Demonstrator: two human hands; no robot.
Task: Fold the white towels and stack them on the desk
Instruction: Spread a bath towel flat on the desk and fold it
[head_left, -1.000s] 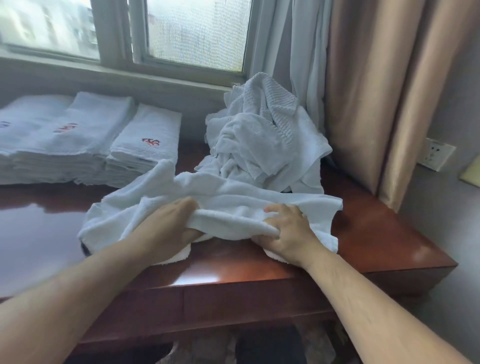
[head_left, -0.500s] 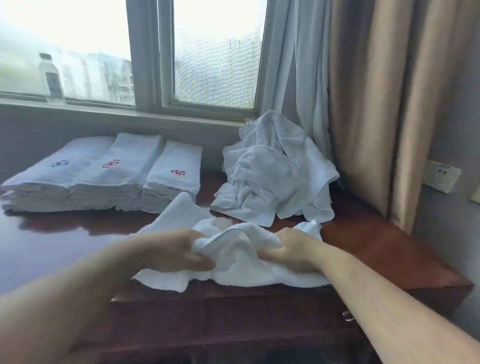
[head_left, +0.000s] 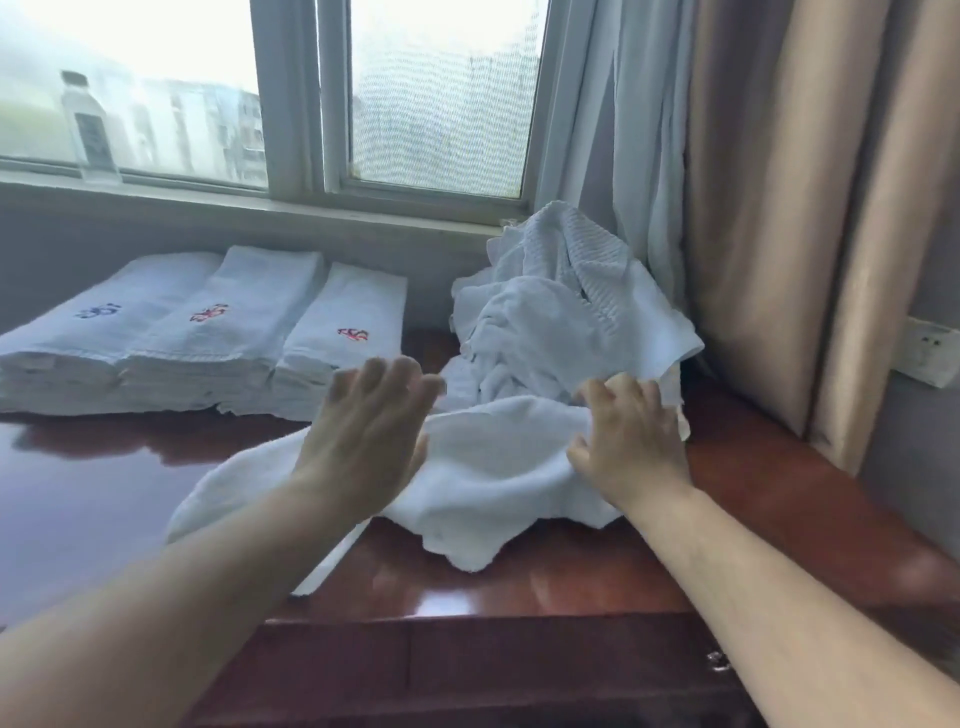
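under both hands' fingers (head_left: 631, 389), white towel (head_left: 493, 467)

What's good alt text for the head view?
A person's left hand, fingers straight, and right hand spread a rumpled white towel on a dark wooden desk. Behind sit three folded towel stacks and an unfolded pile below a window.

Two bare forearms entering from the lower left and lower right of the frame, no sleeves reaching them. Left hand (head_left: 366, 441) and right hand (head_left: 631, 441) both ungloved. Faint hair along the right forearm; left blurred.
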